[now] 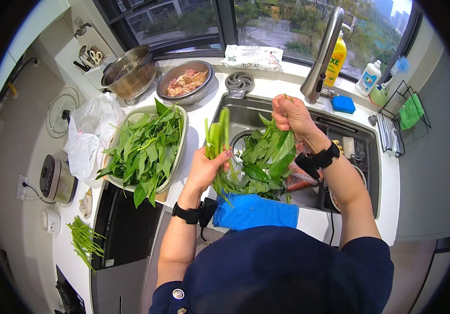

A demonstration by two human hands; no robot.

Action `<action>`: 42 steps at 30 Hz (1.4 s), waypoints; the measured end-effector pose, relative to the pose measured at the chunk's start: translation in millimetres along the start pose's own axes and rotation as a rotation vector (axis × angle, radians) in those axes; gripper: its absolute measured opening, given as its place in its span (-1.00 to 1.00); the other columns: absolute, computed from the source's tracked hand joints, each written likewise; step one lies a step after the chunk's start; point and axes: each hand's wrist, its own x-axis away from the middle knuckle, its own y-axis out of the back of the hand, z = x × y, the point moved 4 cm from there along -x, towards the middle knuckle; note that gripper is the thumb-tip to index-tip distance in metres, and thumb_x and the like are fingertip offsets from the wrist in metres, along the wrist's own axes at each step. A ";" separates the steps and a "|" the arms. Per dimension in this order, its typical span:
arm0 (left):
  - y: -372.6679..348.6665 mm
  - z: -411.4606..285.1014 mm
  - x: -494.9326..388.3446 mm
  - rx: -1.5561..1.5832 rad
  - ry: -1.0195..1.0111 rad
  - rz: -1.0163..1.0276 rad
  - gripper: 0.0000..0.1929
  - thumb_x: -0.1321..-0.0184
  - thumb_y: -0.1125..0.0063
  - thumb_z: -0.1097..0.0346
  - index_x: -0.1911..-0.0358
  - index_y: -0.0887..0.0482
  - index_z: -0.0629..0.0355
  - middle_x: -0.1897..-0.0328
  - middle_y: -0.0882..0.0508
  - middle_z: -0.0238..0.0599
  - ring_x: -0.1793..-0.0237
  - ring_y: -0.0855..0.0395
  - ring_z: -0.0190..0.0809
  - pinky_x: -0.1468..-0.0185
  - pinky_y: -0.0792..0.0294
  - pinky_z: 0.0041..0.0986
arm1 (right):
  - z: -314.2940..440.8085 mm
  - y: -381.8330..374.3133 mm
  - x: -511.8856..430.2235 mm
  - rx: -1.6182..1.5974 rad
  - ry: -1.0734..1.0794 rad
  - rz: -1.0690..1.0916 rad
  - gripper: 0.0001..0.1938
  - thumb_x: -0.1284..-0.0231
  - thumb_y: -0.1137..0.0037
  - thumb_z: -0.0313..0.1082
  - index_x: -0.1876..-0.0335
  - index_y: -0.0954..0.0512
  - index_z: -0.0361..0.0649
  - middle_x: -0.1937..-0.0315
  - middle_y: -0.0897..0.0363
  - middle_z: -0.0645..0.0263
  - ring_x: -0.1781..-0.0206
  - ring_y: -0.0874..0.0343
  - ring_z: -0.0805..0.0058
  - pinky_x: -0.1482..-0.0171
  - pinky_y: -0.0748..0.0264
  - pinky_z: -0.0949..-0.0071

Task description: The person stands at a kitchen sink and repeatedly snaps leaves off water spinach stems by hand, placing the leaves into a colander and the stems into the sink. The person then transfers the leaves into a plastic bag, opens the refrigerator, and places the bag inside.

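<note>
My left hand (208, 168) grips a bundle of green stems (219, 135) over the sink's left front edge. Over the sink, my right hand (292, 115) is closed around the upper end of some leafy greens (278, 151), whose leaves hang down. More greens lie below in the sink basin (242, 108), beside a plastic bag of reddish food (301, 174). A pale basin (183, 147) heaped with leafy greens (142, 147) stands left of the sink. A blue cloth (256, 212) drapes over the front edge, close to my left wrist.
Behind the leafy basin are a metal bowl of raw meat (185, 84) and a steel pot (130, 72). The faucet (321, 59) rises behind the sink near a blue sponge (343, 104). Cut green stems (84, 240) lie on the left counter; a white plastic bag (91, 133) stands nearby.
</note>
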 end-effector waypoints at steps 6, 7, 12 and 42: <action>13.4 -26.7 5.5 0.159 -0.171 -0.158 -0.84 -0.18 -0.12 0.37 0.25 -0.56 0.33 0.42 -0.64 -0.23 0.52 -0.58 -0.38 0.41 -0.43 -0.62 | -35.7 -21.9 16.8 0.951 0.278 0.153 -0.66 -0.14 -0.10 -0.22 0.04 -0.52 -0.25 0.36 -0.59 0.17 0.28 -0.55 0.42 0.14 -0.44 0.48; 13.3 -29.8 7.0 0.166 -0.178 -0.170 -0.84 -0.18 -0.13 0.36 0.26 -0.56 0.33 0.44 -0.64 -0.23 0.53 -0.58 -0.38 0.41 -0.44 -0.62 | -43.5 -26.3 22.0 0.844 0.198 0.201 -0.70 -0.12 -0.12 -0.24 0.10 -0.55 -0.27 0.34 -0.59 0.17 0.27 -0.55 0.42 0.14 -0.43 0.49; 3.0 -33.1 8.4 0.231 -0.216 -0.203 -0.85 -0.17 -0.13 0.38 0.27 -0.56 0.32 0.44 -0.62 -0.23 0.51 -0.59 -0.37 0.41 -0.45 -0.62 | -49.0 -52.3 31.9 0.843 0.203 0.317 -0.77 -0.08 -0.13 -0.31 0.23 -0.56 -0.32 0.36 -0.55 0.22 0.32 -0.51 0.47 0.24 -0.40 0.50; 88.0 -95.6 141.4 0.490 -0.804 -0.575 -0.87 -0.27 0.05 0.41 0.16 -0.42 0.28 0.20 -0.47 -0.18 0.37 -0.51 -0.35 0.36 -0.42 -0.58 | 17.6 -172.8 -30.5 0.795 0.321 0.470 -0.76 -0.11 0.15 -0.32 0.62 -0.30 -0.25 0.66 -0.28 0.47 0.57 -0.17 0.72 0.51 -0.09 0.62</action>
